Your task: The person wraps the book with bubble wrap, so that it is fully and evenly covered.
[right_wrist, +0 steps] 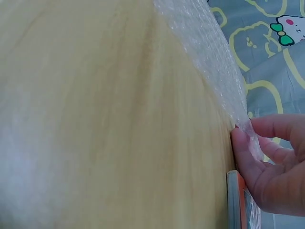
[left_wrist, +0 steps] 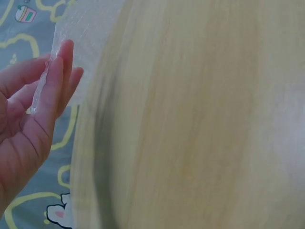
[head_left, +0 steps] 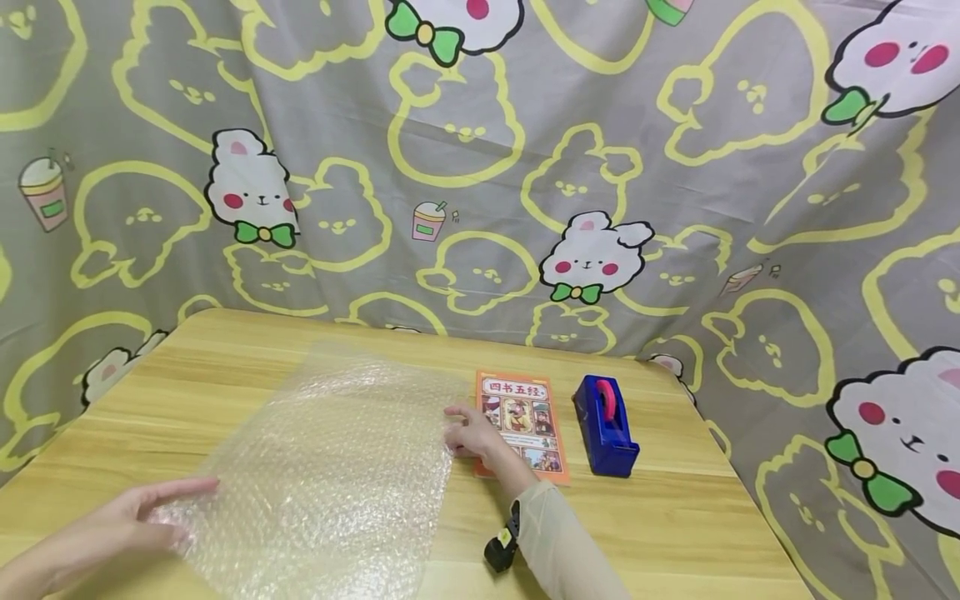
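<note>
A clear sheet of bubble wrap [head_left: 337, 467] spans the left and middle of the table between both hands. At its left edge my left hand [head_left: 123, 529] pinches the sheet; the left wrist view shows the wrap [left_wrist: 88, 43] between the thumb and fingers of that hand [left_wrist: 35, 105]. My right hand [head_left: 472, 437] pinches the sheet's right edge beside an orange book [head_left: 521, 425]. In the right wrist view, the wrap [right_wrist: 205, 52] runs into the grip of the right hand [right_wrist: 274, 162], just above the book's edge [right_wrist: 233, 200].
A blue tape dispenser [head_left: 606, 429] with a pink roll [head_left: 606, 398] stands right of the book. The wooden table [head_left: 675, 533] ends at a grey patterned cloth [head_left: 480, 208] hanging behind and at the sides. A black wrist camera [head_left: 502, 542] sits at the right wrist.
</note>
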A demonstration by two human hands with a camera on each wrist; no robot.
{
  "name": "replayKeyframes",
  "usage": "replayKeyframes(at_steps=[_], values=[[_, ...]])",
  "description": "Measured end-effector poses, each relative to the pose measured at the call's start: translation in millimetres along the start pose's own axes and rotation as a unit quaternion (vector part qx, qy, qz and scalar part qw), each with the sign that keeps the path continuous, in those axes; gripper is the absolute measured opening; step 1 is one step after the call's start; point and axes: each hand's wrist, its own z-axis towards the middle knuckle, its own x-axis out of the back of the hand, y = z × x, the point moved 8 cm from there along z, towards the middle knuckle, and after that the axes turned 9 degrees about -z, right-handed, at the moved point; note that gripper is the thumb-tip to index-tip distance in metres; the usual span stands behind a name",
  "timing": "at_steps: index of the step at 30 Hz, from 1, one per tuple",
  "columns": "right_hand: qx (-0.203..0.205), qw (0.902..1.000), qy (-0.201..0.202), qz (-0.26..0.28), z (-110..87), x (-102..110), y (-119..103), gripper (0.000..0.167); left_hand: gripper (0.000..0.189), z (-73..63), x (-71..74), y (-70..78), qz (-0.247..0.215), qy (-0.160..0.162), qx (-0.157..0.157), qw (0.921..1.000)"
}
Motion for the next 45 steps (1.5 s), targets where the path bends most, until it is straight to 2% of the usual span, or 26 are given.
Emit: replayKeyframes(at_steps=[4, 8, 12, 15, 18, 23, 27, 31, 33, 36, 38, 40, 45], values=[[0.004, 1.0000, 0.005, -0.005, -1.2, -0.1, -1.4, 0.055, 0.052, -2.5, 6.7, 1.8, 0.021, 0.031, 0.007, 0.9993], [0.016, 0.9998, 0.009, -0.011, -2.7, -0.2, -3.4, 0.057, 0.055, -2.6, 12.2, 4.1, 0.073, 0.055, -0.012, 0.9958], [0.024, 0.9992, 0.014, -0.029, -5.3, 0.4, -4.8, 0.057, 0.059, -2.1, 15.5, 5.7, 0.127, 0.083, -0.032, 0.9879], [0.028, 0.9977, 0.020, -0.058, -7.2, 0.5, -6.5, 0.057, 0.055, -3.0, 18.1, 4.9, 0.154, 0.102, -0.029, 0.9825], [0.040, 0.9939, 0.024, -0.100, -9.0, 1.2, -9.1, 0.059, 0.053, -2.3, 18.1, 5.1, 0.170, 0.107, -0.034, 0.9791], [0.066, 0.9805, 0.030, -0.183, -10.4, 1.5, -12.9, 0.062, 0.058, -1.0, 16.7, 5.4, 0.180, 0.110, -0.046, 0.9764], [0.071, 0.9761, 0.025, -0.204, -12.0, 1.0, -12.6, 0.061, 0.057, 0.1, 16.4, 5.1, 0.202, 0.119, -0.061, 0.9703], [0.075, 0.9713, 0.023, -0.225, -14.3, 0.9, -13.3, 0.060, 0.051, 0.0, 15.4, 8.0, 0.255, 0.125, -0.112, 0.9525], [0.078, 0.9673, 0.025, -0.240, -15.4, 0.8, -13.9, 0.059, 0.045, -0.8, 15.3, 9.4, 0.285, 0.132, -0.135, 0.9399], [0.081, 0.9625, 0.027, -0.257, -16.9, 0.9, -14.8, 0.058, 0.035, -0.3, 16.1, 8.9, 0.316, 0.137, -0.139, 0.9284], [0.079, 0.9608, 0.029, -0.264, -17.5, 1.3, -14.7, 0.059, 0.030, 0.4, 16.9, 7.9, 0.341, 0.141, -0.123, 0.9212], [0.079, 0.9580, 0.033, -0.274, -18.4, 2.4, -14.9, 0.058, 0.029, 1.4, 17.8, 6.6, 0.359, 0.142, -0.098, 0.9174], [0.081, 0.9474, 0.045, -0.306, -19.9, 5.5, -15.1, 0.058, 0.035, -2.2, 20.8, 3.4, 0.406, 0.194, -0.021, 0.8930]])
